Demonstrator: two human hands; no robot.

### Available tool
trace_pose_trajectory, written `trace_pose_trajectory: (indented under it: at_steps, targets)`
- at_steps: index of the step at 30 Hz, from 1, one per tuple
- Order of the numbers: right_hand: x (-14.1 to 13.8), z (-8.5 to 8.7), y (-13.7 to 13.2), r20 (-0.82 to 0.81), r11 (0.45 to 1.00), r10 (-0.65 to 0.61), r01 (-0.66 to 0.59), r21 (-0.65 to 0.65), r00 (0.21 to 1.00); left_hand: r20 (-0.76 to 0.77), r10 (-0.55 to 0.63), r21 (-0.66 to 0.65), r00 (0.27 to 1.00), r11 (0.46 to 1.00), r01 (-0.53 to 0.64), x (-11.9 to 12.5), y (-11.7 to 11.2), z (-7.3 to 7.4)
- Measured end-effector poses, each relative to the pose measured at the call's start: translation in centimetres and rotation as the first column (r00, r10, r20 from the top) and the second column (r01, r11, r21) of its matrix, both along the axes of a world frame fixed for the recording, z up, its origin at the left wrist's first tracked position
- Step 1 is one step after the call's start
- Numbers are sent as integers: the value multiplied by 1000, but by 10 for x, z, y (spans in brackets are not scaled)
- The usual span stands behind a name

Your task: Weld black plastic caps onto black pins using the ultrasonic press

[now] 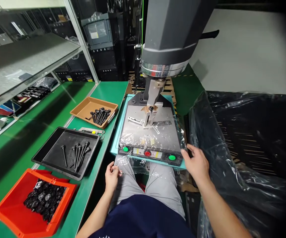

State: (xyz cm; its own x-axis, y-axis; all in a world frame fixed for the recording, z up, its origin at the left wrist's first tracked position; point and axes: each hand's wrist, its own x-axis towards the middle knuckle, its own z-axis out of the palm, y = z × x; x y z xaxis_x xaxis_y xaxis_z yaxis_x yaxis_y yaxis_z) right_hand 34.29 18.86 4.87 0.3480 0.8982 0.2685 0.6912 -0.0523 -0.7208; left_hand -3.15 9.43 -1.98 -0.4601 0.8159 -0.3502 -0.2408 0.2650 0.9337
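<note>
A sheet of clear plastic film (155,130) lies over the metal base plate (133,134) of a bench press and hangs past its front edge. My left hand (112,177) is at the film's near left corner, fingers curled and pinched on it. At the right front corner of the base, my right hand (196,162) has thumb and fingers closed on the film's right edge. Under the film show two green buttons (172,157) and a red button (147,153). The press head (167,59) stands above a small metal fixture (149,117).
On the green bench at left are a brown tray (83,103) and a black tray (51,145), both with black knob-headed rods, and an orange bin (16,215) of black knobs. Dark plastic sheeting (219,158) covers things at right. Stacked crates (99,31) stand behind.
</note>
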Motion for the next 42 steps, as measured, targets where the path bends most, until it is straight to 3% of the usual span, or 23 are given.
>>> trace_pose_trajectory:
  at_steps: [3,6,9,13,16,27,42]
  targets:
    - [-24,49,72,-75,966,229,-217,139,971,-85,-68,-63,994,996,62,-9,1,-7]
    - [-50,82,142,-47,890,409,-387,242,911,-288,-148,-143,946,984,110,-23,-2,-14]
    - [-68,97,196,-73,841,523,-501,207,849,-441,-136,-165,887,984,69,-33,-8,-19]
    - [-76,95,234,-246,768,635,-633,101,732,-449,-83,-156,889,988,14,-39,-15,-23]
    - [-77,89,242,-322,746,654,-656,119,685,-392,-74,-165,917,986,9,-40,-17,-27]
    - [-86,77,243,-463,790,605,-561,248,647,-338,-44,-134,940,991,-1,-44,-11,-40]
    - [-90,83,234,-480,785,613,-553,279,627,-331,-99,-182,938,982,40,-44,-12,-40]
